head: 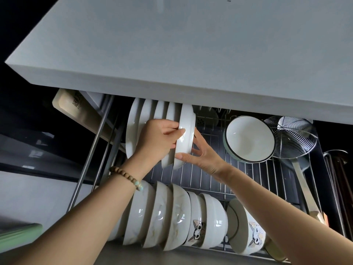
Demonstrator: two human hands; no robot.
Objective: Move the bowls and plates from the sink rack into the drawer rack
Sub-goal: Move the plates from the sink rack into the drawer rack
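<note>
Nearest the camera, along the front edge of the drawer rack (248, 180), a row of white bowls (168, 217) stands on edge, packed against one another, two of them printed with a cartoon cat face. Just right of that row another cat bowl (248, 232) leans on its own, near the front right corner.

Moving up, both forearms reach in, a beaded bracelet (126, 176) on the left wrist. The right hand (204, 153) cups the lower rim of a white plate (186, 134), thumb on the near edge and fingers spread behind it. The left hand (158, 138) grips that same plate from the left, fingertips curled over its rim. The plate stands upright, touching the right end of the row of plates (145, 129) slotted toward the back left of the rack.

Out to the right, a dark-rimmed bowl (250, 138) tilts open toward the camera at the back right, and a wire skimmer (294, 136) lies beside it at the right edge. At the far left, a wooden board (80, 113) leans beside the rack. The grey countertop (191, 44) overhangs the rack's back edge.
</note>
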